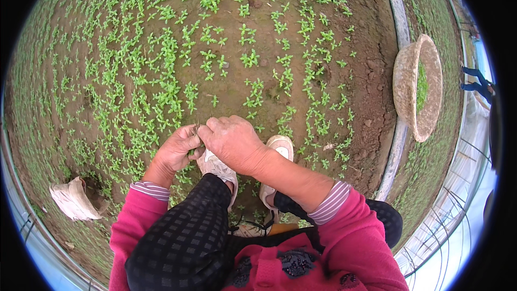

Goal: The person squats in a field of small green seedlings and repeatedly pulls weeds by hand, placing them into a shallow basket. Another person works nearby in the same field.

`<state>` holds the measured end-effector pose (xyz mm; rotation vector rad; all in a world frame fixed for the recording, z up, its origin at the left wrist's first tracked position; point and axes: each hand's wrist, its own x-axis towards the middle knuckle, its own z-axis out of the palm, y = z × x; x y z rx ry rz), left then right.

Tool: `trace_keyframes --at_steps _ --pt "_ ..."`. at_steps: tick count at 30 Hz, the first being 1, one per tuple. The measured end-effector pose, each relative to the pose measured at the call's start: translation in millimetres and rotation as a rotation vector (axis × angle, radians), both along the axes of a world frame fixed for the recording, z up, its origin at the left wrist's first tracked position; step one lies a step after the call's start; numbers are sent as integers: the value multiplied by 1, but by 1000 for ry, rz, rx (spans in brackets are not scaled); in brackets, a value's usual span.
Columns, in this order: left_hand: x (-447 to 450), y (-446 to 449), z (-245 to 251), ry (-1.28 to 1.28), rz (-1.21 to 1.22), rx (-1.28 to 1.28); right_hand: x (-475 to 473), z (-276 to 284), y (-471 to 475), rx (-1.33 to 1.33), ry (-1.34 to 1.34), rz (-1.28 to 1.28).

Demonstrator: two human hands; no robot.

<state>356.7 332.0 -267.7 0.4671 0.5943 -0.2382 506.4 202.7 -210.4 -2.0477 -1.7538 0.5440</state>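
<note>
My left hand (177,149) and my right hand (232,141) meet low over the soil, above my left shoe (216,165). A small dark rooty clump (195,130) is pinched at the fingertips of my left hand, and a bit of green shows below those fingers. The fingers of my right hand are curled against the same clump; whether they grip it is hidden. Rows of green seedlings (165,56) grow from the brown soil in front of me.
A round, dirt-crusted basin (429,89) with cut greens inside rests by a pale strip (398,8) at the right. An open whitish sack (72,200) lies at the lower left. A person (478,81) stands far right. Seedlings surround my shoes.
</note>
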Motion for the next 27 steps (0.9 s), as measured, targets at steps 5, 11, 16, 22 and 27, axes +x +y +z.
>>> trace_keyframes --at_steps 5,11,16,22,27 --pt "5 4 2 58 21 93 -8 2 2 -16 111 -66" --pt "10 15 6 69 28 45 66 -42 -24 -275 325 -778" --pt "7 13 5 74 6 38 86 -82 -42 -582 192 -881" --pt "3 13 3 93 -19 68 82 -97 -21 -642 194 -930" --pt "2 11 -2 111 -9 25 77 -109 -28 -515 184 -931"
